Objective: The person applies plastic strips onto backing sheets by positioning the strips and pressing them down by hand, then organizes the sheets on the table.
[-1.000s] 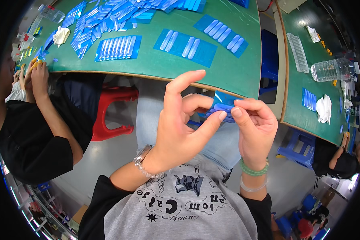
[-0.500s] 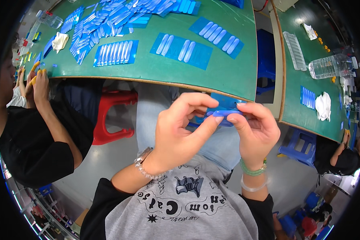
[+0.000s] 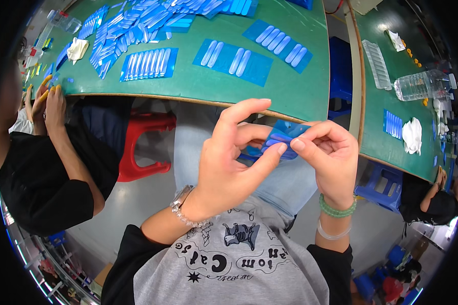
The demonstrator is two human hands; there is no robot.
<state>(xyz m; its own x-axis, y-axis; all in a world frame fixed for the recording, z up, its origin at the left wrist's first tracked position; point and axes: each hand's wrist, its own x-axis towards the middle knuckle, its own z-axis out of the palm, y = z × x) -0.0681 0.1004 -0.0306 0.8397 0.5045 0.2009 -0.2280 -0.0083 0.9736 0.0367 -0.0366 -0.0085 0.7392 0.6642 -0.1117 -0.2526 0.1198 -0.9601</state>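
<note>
In front of my lap I hold a small blue film sheet [image 3: 286,128] with rounded oblong strips on it. My left hand [image 3: 221,162] pinches its left part between thumb and a bent finger, with the index finger raised above. My right hand [image 3: 335,155] grips the right edge between thumb and fingertips. The fingers hide parts of the sheet. Beyond my hands, similar blue sheets lie on the green table [image 3: 303,94]: one carries two pairs of strips [image 3: 231,62], another a row of several [image 3: 279,44], and a third a full row [image 3: 148,65].
A large heap of blue strips [image 3: 152,20] covers the table's far left, near a crumpled white tissue [image 3: 77,50]. Red [image 3: 145,142] and blue stools [image 3: 381,185] stand below. A co-worker [image 3: 51,168] sits at left; a second table with a plastic bottle [image 3: 421,85] is at right.
My left index finger has lifted off the sheet. The sheet has tilted, showing more of its face, and my right thumb and fingers have closed on its right edge.
</note>
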